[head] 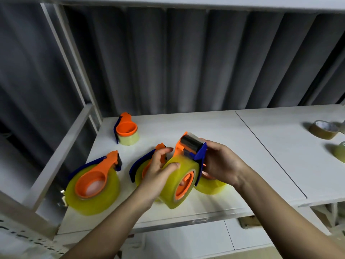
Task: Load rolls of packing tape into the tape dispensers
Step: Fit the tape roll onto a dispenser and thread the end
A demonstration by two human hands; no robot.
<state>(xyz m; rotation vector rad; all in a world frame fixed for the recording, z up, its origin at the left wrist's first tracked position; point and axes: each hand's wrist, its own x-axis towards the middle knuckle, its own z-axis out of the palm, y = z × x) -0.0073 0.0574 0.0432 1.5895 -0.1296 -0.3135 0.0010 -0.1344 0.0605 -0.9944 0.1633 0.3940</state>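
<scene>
Above the white table [214, 131] I hold an orange and blue tape dispenser [190, 148] with a yellowish clear tape roll [172, 186] seated on its orange hub. My right hand [222, 161] grips the dispenser's blue frame near the metal roller. My left hand [158, 169] rests on the roll, thumb curled over its outer face, fingers straight above it. Behind my left hand lies a second loaded dispenser [141, 163], partly hidden. Another yellow tape roll [211, 186] sits under my right hand, mostly covered.
A loaded dispenser [93, 182] lies flat at the table's front left. A smaller loaded one [127, 130] stands at the back left. Brown tape [323, 129] and a clear roll [339, 152] sit at the far right. Grey curtains hang behind.
</scene>
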